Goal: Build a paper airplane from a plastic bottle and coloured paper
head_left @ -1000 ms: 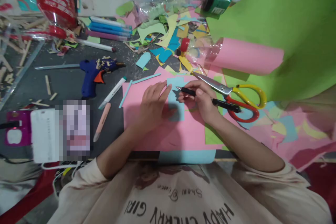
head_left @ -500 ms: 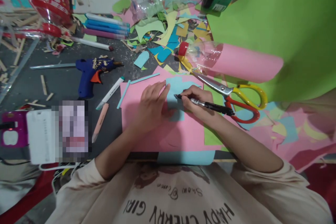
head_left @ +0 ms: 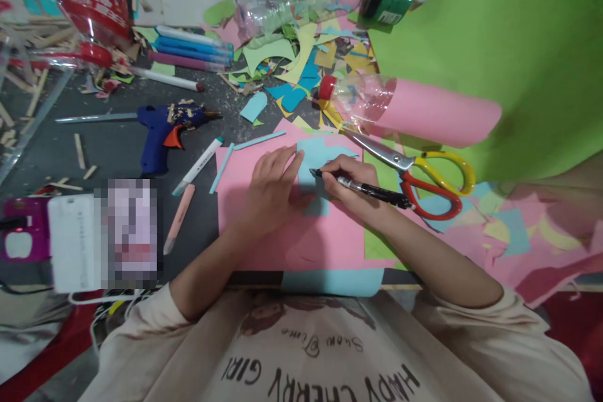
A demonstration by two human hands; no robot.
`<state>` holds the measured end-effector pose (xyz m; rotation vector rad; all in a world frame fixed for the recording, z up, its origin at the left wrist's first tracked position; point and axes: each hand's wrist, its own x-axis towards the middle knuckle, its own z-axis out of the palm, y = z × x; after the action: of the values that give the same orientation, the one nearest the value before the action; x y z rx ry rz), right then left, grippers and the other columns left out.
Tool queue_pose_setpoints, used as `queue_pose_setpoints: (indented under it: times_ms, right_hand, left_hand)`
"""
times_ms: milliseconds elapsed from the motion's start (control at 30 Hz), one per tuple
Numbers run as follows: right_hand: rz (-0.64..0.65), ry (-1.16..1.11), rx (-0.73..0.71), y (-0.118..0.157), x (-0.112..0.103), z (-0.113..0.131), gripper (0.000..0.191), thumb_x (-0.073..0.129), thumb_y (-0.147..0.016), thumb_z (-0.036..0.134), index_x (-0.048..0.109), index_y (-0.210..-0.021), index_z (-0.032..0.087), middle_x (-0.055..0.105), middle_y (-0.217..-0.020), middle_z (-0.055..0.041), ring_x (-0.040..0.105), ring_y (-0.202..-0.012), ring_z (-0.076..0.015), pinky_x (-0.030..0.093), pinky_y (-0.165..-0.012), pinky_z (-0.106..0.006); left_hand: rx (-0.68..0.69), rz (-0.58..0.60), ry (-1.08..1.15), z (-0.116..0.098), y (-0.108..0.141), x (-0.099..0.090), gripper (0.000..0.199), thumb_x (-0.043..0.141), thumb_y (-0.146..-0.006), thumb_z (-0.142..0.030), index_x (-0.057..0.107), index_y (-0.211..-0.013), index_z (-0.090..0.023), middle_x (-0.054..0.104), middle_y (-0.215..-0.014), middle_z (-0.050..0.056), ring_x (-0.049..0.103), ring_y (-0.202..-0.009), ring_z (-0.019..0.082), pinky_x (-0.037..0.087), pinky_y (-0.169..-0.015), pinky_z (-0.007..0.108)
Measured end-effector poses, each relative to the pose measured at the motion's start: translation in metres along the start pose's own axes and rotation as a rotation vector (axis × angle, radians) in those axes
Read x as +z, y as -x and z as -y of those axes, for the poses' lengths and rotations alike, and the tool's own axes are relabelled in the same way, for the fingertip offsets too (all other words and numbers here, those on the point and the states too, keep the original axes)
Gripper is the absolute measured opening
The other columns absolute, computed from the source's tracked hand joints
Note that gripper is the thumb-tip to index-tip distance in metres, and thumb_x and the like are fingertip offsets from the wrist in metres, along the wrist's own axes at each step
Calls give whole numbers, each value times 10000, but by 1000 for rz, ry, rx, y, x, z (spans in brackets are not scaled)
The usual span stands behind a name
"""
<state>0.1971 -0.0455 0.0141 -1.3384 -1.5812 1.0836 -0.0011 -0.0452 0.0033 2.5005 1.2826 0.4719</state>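
A black pen (head_left: pixel 372 191) is gripped in my right hand (head_left: pixel 351 179), its tip at the surface of a light blue paper piece (head_left: pixel 313 149). My left hand (head_left: pixel 276 179) lies with fingers stretched out along the left edge of that piece, its fingertips on the paper. Under both is a pink sheet (head_left: pixel 282 251). Just right of my right hand rest scissors (head_left: pixel 400 162) with one yellow and one red handle. Two thin light blue strips (head_left: pixel 259 140) lie beyond my left hand.
A blue glue gun (head_left: pixel 157 138), a green-capped marker (head_left: pixel 200 163) and a peach marker (head_left: pixel 181 218) lie to the left. Paper scraps (head_left: pixel 292 69) cover the back. A bottle wrapped in pink (head_left: pixel 424 110) lies before a large green sheet (head_left: pixel 494 44). A purple device (head_left: pixel 26 226) sits far left.
The pen tip and my right hand have shifted very slightly left on the blue paper. My left hand stays in place, and the view has moved a little.
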Motion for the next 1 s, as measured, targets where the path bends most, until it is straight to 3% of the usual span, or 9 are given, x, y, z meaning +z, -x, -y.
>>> queue_pose_setpoints:
  times_ms: [167, 300, 467, 1000]
  right_hand:
    - [71, 1, -24, -1, -1, 1, 358, 593, -910, 524, 667, -751, 212, 666, -656, 0, 575, -580, -131, 440, -559, -263]
    - [22, 12, -21, -1, 0, 0, 303, 605, -912, 458, 670, -748, 211, 675, -661, 0, 591, -596, -130, 456, -581, -262]
    - [107, 2, -70, -2, -1, 0, 255, 605, -908, 411, 684, -773, 209, 687, -672, 3, 602, -600, -129, 456, -575, -253]
    - [138, -62, 64, -5, -2, 4, 171, 622, -804, 312, 685, -684, 208, 705, -664, -2, 619, -624, -138, 455, -590, -252]
  left_hand:
    - [-15, 5, 16, -2, -1, -1, 708, 703, -850, -430, 447, -1435, -123, 547, -1454, 212, 520, -1339, 354, 397, -1135, 536]
    - [-57, 57, 10, -4, -3, -3, 716, 709, -839, -410, 451, -1442, -121, 535, -1470, 210, 507, -1350, 365, 394, -1139, 551]
    - [-87, 80, 11, -5, -4, -4, 723, 727, -824, -414, 470, -1437, -130, 528, -1479, 205, 493, -1362, 371, 379, -1153, 554]
    - [-71, 55, 30, -4, -3, -3, 676, 700, -841, -393, 491, -1428, -131, 548, -1456, 207, 503, -1356, 368, 401, -1129, 548]
